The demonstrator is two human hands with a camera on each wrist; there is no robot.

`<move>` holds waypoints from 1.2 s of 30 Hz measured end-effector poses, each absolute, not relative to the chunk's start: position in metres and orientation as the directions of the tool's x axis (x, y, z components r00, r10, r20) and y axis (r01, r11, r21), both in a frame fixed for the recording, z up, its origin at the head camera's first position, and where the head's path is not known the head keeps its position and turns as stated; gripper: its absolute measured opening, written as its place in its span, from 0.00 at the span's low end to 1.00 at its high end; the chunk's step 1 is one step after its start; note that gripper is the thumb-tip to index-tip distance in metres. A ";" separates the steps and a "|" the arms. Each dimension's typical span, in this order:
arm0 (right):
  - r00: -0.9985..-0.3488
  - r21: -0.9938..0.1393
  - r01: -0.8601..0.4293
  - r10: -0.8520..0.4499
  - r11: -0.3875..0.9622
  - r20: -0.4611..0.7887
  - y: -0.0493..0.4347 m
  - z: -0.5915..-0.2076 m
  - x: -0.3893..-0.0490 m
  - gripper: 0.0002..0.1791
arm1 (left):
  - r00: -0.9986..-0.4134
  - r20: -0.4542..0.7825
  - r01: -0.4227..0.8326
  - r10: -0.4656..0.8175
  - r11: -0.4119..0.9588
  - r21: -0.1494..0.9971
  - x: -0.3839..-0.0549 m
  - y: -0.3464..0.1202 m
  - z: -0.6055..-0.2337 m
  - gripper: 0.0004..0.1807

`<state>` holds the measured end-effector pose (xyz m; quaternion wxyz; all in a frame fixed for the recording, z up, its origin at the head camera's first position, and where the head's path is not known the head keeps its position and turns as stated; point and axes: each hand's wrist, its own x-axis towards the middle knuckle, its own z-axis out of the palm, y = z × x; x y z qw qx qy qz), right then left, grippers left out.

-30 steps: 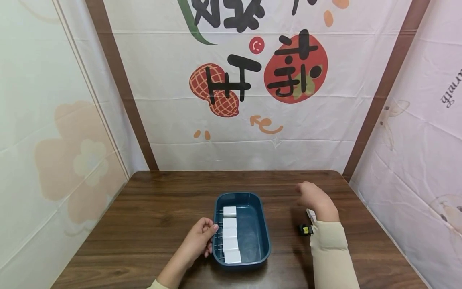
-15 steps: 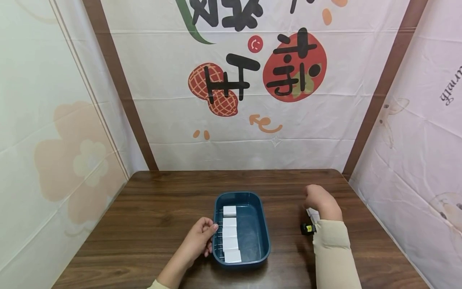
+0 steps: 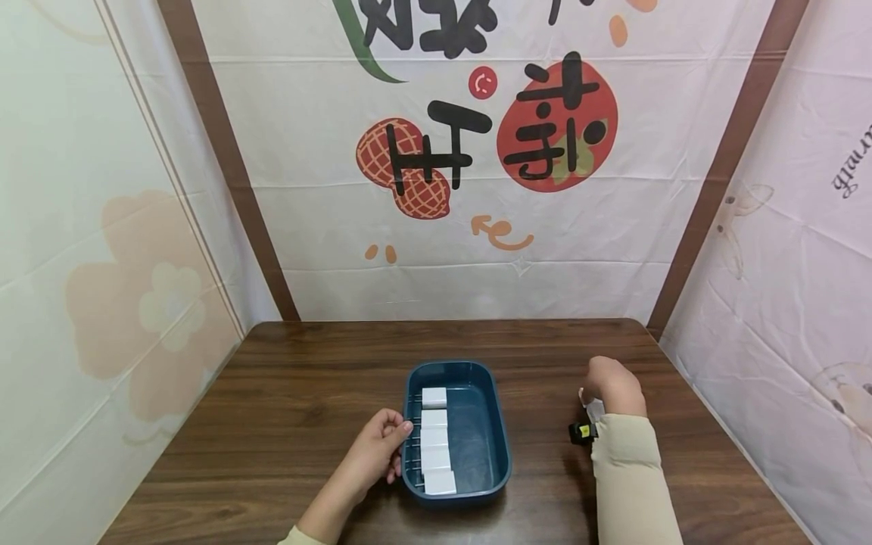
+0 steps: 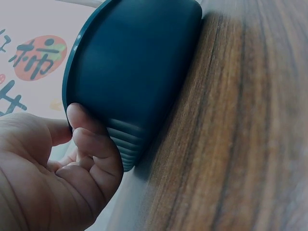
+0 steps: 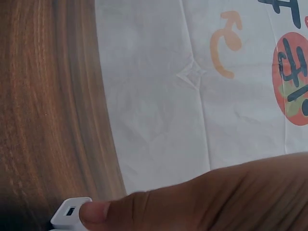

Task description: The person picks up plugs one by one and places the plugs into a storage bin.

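Note:
A dark blue tray stands on the table; several white plug chargers lie in a column along its left side, metal prongs pointing left. My left hand pinches the tray's left rim, thumb on top and fingers curled against the outer wall, as the left wrist view shows of the tray wall. My right hand is low over the table, right of the tray. In the right wrist view its thumb presses on a white USB charger with a port facing up; the other fingers are hidden.
A small black camera with a yellow label sits at the right wrist. White shows beneath the right hand. The brown wooden table ends at a printed white cloth at the back, with cloth on both sides.
My right hand has moved right and slightly toward me, down onto the white charger. The left hand and the tray have stayed put.

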<state>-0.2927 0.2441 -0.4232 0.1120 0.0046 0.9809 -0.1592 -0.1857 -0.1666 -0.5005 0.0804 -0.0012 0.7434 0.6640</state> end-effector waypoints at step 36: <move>-0.984 -0.267 0.045 -0.002 0.963 -0.175 0.242 -0.442 -0.297 0.08 | -0.986 -0.128 -0.115 0.110 0.117 0.986 -0.184 -0.167 -0.499 0.15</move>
